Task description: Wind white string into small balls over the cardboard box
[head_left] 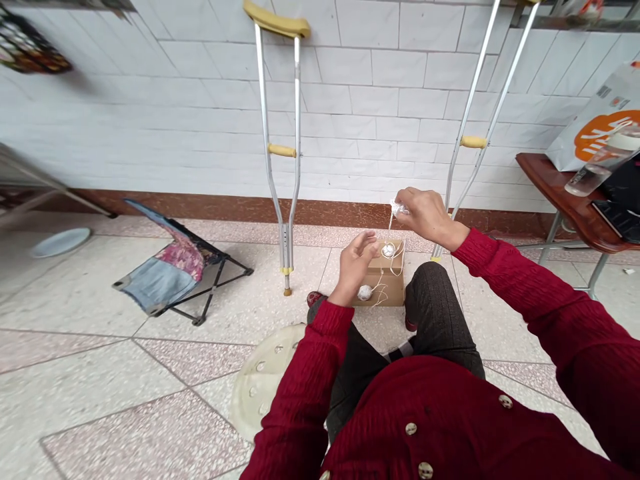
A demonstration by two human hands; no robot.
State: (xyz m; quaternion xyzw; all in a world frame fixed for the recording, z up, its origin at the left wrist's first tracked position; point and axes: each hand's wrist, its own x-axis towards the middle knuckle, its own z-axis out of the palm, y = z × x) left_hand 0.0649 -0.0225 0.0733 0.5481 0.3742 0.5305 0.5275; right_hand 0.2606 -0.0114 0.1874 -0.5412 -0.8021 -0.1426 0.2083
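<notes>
My right hand (424,212) is raised above the far side of a cardboard box (387,277), its fingers closed on a white ball of string (399,209). A strand hangs from that ball toward the box. Lower and to the left, my left hand (356,261) has its fingers apart, with nothing visible in them. On top of the box lie a second white ball (388,251) near the far edge and a third white ball (365,292) near the front left, with loose loops of string beside them.
Two crutches (283,151) (473,142) lean on the tiled wall. A folding chair (175,267) stands at left, with a pale plate (62,242) beyond it. A pale stool (260,383) is beside my left leg. A brown table (545,180) at right holds a bag (595,127) and a bottle (587,177).
</notes>
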